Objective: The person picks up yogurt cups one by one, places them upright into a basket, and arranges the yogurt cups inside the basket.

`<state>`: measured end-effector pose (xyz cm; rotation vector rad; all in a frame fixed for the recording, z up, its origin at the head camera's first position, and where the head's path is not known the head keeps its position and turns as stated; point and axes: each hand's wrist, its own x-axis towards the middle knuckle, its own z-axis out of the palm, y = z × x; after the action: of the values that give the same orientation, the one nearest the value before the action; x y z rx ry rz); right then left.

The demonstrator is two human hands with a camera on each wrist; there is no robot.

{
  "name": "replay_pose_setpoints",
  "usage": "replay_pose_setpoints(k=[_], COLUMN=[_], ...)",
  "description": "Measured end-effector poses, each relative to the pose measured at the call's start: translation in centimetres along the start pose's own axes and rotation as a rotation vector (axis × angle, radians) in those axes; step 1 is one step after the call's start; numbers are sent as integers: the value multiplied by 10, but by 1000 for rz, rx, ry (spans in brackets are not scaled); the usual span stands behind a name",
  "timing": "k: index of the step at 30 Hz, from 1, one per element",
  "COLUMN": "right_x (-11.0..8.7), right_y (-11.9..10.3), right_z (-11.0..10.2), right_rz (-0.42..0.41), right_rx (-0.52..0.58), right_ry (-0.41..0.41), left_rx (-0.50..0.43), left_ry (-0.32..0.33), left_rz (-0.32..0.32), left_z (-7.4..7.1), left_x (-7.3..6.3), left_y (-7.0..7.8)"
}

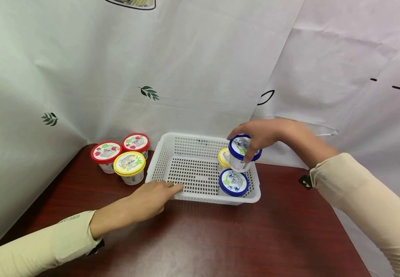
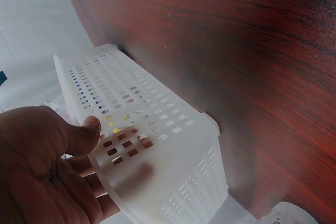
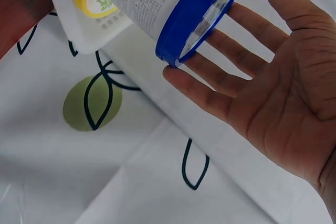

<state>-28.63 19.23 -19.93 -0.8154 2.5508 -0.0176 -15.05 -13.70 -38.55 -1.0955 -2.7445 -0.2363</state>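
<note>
My left hand (image 1: 149, 199) grips the near left rim of a white perforated plastic basket (image 1: 203, 198). In the left wrist view its thumb lies against the outer wall, while the fingers pass behind the rim. Over the basket's right end, my right hand (image 1: 267, 132) holds a blue-lidded tub (image 1: 237, 164) by the edge of its lid, slightly tilted. The right wrist view shows fingertips along the blue lid (image 3: 181, 19). Inside the basket, at the right, stand a second blue-lidded tub (image 1: 234, 182) in front and a yellow-lidded tub (image 1: 224, 157) behind it, partly hidden.
Left of the basket, two red-lidded tubs (image 1: 106, 151) and a yellow-lidded tub (image 1: 129, 163) stand close together on the dark red wooden table (image 1: 220, 242). White cloth (image 1: 200, 77) with leaf prints hangs behind the table.
</note>
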Motion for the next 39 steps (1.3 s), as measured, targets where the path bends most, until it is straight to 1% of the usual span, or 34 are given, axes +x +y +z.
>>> replay_pose_setpoints(k=[16, 19, 24, 31, 39], right_x=[17, 21, 28, 37, 44], right_y=[-22, -26, -33, -41, -48], right_z=[6, 8, 12, 20, 31], right_rz=[-87, -89, -122, -153, -182], right_rx=[-23, -22, -19, -36, -43], right_ry=[6, 9, 23, 41, 41], left_rx=[0, 3, 5, -2, -2], left_ry=[2, 0, -13, -23, -30], left_rz=[2, -2, -11, -14, -16], left_z=[0, 0, -1, -1, -1], left_x=[1, 1, 2, 3, 2], left_y=[0, 0, 1, 2, 1])
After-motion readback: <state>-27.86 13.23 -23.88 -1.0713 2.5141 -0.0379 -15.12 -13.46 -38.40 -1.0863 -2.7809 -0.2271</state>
